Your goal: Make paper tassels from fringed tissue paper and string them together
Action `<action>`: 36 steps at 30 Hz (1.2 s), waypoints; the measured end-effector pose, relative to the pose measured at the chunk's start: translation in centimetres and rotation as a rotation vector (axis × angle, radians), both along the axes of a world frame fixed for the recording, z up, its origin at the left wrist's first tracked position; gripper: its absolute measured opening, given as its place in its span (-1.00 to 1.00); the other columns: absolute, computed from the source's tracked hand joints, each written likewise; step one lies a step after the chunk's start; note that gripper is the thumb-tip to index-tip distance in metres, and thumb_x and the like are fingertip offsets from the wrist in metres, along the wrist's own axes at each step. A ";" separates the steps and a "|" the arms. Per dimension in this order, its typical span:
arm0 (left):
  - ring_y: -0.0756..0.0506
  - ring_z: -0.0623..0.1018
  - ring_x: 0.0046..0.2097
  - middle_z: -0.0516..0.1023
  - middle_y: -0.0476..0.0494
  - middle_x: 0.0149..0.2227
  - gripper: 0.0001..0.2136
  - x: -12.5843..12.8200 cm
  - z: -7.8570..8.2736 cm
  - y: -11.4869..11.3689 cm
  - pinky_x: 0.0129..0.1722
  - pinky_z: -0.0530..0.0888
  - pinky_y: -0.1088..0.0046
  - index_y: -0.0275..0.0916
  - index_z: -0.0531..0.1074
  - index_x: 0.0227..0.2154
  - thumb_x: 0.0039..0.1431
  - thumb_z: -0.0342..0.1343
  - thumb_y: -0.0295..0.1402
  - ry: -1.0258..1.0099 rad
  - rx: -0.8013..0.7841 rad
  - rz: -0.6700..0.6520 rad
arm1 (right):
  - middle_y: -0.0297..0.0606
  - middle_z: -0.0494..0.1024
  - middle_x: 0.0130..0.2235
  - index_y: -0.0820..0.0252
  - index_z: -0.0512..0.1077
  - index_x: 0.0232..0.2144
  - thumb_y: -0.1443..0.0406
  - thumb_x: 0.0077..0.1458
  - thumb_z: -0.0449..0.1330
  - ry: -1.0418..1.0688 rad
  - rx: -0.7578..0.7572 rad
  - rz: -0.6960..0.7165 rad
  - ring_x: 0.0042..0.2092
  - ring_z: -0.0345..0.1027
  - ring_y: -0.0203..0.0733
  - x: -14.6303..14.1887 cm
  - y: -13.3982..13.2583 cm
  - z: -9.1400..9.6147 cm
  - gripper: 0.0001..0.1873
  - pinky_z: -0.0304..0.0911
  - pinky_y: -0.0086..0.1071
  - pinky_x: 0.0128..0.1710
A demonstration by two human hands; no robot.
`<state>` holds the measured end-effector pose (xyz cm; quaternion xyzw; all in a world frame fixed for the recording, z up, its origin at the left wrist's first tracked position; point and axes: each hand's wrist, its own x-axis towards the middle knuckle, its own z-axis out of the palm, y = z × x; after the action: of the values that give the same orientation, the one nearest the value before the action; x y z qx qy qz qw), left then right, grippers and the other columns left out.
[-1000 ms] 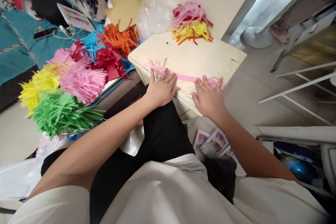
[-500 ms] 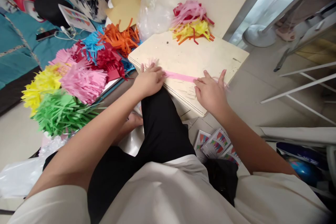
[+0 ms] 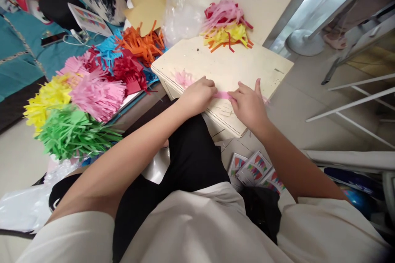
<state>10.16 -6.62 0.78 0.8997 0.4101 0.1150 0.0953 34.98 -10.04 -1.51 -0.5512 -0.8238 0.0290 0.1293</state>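
Observation:
A pink paper strip (image 3: 221, 95) lies across a small cream wooden tabletop (image 3: 212, 63), its fringed end (image 3: 182, 78) showing beyond my left hand. My left hand (image 3: 199, 96) is closed over the strip, fingers bent and pressed on it near the front edge; part of the paper is hidden under it. On the other side, my right hand (image 3: 250, 107) pinches the strip between thumb and forefinger, while its other fingers stick up. A bit of pink fringe shows past the right hand. Finished-looking fringed bundles in pink, yellow and orange (image 3: 226, 24) sit at the tabletop's back edge.
To the left are heaped fringed paper tassels in green (image 3: 77, 133), pink (image 3: 98, 94), yellow (image 3: 49, 100), red and orange (image 3: 142, 45). A clear plastic bag (image 3: 182, 18) stands behind. Printed packets (image 3: 254, 168) lie on the floor by a white metal rack (image 3: 354, 94).
My left hand has slid right along the strip, closer to my right hand, uncovering the fringe on the left. My right hand has stayed almost in place.

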 end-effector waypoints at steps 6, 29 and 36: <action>-0.33 0.66 0.10 0.68 -0.39 -0.05 -0.68 0.7 -1.6 1.2 0.38 0.53 0.00 -0.28 0.71 -0.13 0.54 0.00 -0.43 0.045 0.020 0.003 | 0.00 0.75 0.11 0.03 0.76 0.20 0.27 0.61 -0.05 0.007 -0.009 0.012 0.52 0.42 0.34 0.5 -0.6 -0.5 -0.43 -0.33 0.51 0.76; -0.38 0.69 0.05 0.72 -0.44 -0.06 -0.73 1.4 -1.1 0.7 0.30 0.53 -0.05 -0.29 0.67 -0.06 0.58 0.03 -0.41 0.079 0.105 0.060 | 0.07 0.76 0.25 0.10 0.65 0.31 0.24 0.63 -0.28 0.032 0.035 -0.070 0.52 0.44 0.32 -0.6 -0.2 -0.6 -0.28 -0.05 0.39 0.67; -0.34 0.70 0.04 0.74 -0.41 -0.05 -0.72 0.8 -1.0 0.8 0.44 0.49 -0.12 -0.31 0.70 -0.11 0.52 0.04 -0.47 0.066 0.072 0.053 | 0.05 0.78 0.15 0.13 0.70 0.13 0.29 0.60 -0.16 0.000 0.035 -0.047 0.50 0.43 0.30 -0.3 -0.6 -0.6 -0.40 0.00 0.34 0.65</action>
<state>10.96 -5.81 -0.23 0.8946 0.4325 0.1024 0.0462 34.73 -10.63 -2.15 -0.5679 -0.8111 0.0117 0.1394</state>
